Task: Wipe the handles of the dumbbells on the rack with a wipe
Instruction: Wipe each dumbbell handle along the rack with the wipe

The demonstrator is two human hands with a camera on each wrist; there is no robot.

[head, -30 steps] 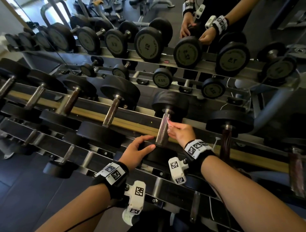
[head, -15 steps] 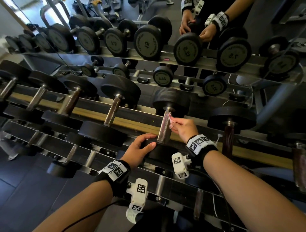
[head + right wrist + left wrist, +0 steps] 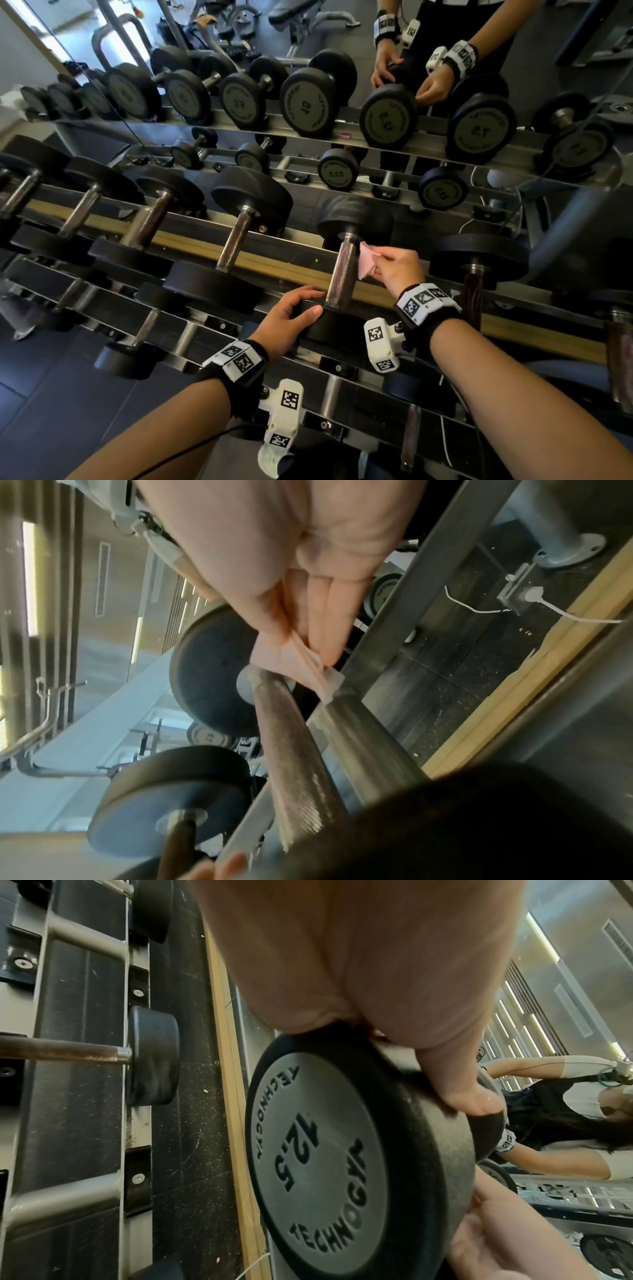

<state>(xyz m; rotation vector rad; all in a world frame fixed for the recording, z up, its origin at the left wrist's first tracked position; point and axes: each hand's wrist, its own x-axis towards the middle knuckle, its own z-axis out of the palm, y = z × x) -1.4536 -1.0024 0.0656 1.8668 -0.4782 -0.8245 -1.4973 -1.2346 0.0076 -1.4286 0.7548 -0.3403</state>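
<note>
Pink wipe [image 3: 365,260], soft and limp, pinched in my right hand [image 3: 397,267]; left hand [image 3: 287,322] grips the heavy dumbbell's [image 3: 342,270] head.

wipe [image 3: 365,261]: pale pink, centre right of frame
dumbbell heads [image 3: 251,195]: matte black; mirrored faces grey with dark lettering
handle [image 3: 340,270]: dull silver, brownish knurled patches
rack [image 3: 191,219]: grey metal rails, tan wooden strip
wristbands [image 3: 423,301]: black, white tags with black square patterns
</note>
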